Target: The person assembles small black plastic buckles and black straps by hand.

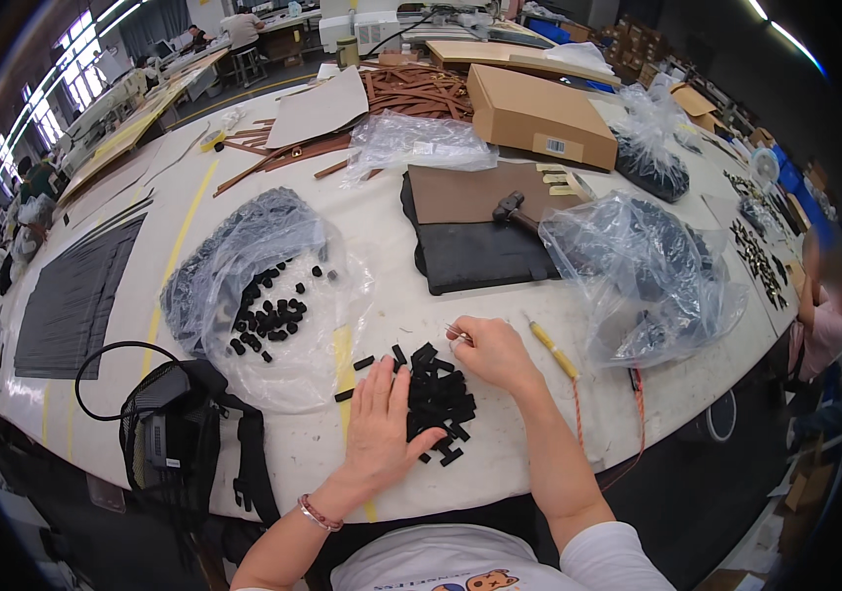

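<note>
A pile of small black strip-like pieces (441,394) lies on the white table in front of me. My left hand (380,419) rests at the left edge of this pile, fingers stretched out and thumb apart, touching some pieces. Just past the pile's upper right side, my right hand (490,352) is closed in a pinch. A thin silvery metal piece (455,335) sticks out from its fingertips; its exact kind is too small to make out. A yellow-handled tool (552,350) with an orange cord lies right of that hand.
At left, an open clear bag (244,246) spills short black cylinders (273,317) near a black mesh bag (170,433). Ahead, a hammer (512,209) lies on brown and black sheets. Another plastic bag (643,276) stands right, a cardboard box (539,116) behind. A person (825,305) sits far right.
</note>
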A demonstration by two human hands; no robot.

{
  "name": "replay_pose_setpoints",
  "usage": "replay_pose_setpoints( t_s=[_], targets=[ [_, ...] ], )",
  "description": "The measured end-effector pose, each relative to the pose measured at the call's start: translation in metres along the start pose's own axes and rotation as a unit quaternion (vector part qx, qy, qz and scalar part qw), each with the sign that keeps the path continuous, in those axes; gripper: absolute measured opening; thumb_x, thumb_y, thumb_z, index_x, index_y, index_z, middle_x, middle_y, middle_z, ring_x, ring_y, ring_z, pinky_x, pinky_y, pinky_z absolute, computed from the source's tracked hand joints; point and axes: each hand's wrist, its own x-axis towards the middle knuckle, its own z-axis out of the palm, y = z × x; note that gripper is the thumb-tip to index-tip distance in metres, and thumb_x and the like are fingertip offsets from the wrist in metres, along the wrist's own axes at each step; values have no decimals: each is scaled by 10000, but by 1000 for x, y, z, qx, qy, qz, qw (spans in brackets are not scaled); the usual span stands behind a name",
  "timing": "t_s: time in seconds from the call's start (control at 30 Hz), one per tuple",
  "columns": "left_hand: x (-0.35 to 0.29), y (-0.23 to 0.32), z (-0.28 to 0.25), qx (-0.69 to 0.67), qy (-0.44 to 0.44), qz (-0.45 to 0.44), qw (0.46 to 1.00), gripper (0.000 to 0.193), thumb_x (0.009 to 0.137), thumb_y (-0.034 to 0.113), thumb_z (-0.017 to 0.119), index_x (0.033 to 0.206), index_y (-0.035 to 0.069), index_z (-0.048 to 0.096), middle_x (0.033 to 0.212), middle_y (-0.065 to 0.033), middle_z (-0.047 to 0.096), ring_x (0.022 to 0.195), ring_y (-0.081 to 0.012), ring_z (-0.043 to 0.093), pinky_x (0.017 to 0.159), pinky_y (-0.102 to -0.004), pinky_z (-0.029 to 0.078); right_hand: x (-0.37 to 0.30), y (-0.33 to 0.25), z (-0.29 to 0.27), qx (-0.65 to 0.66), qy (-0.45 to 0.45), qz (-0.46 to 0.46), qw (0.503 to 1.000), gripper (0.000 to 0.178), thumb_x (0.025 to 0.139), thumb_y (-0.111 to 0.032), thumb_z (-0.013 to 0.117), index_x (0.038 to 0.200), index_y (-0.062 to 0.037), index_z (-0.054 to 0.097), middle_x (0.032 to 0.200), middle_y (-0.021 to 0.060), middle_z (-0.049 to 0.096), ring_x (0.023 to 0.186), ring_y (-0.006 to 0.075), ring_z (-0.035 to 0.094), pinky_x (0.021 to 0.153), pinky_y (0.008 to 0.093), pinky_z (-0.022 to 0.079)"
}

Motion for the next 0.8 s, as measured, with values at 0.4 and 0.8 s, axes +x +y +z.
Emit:
replay_pose_setpoints(
  t_s=[0.4, 0.8],
  targets=[
    [12, -2, 13, -10, -36, 30, 999, 813, 771, 480, 519, 1256, -102, 224, 1299, -259, 270, 1242, -367, 214, 1013, -435, 167, 5, 2, 7, 26, -26, -31, 999, 265, 689, -102, 498, 933, -97, 601, 764, 134, 616, 737, 296, 585, 685, 373, 456],
    [40, -30, 13, -171, 39, -33, 984, 469, 787, 146, 542, 1180, -44, 372, 1118, -201, 468, 1056, -327, 422, 915, -371, 319, 2, -2, 8, 16, -58, -36, 998, 216, 710, -104, 497, 908, -100, 585, 801, 132, 611, 781, 291, 579, 699, 367, 452]
  ],
)
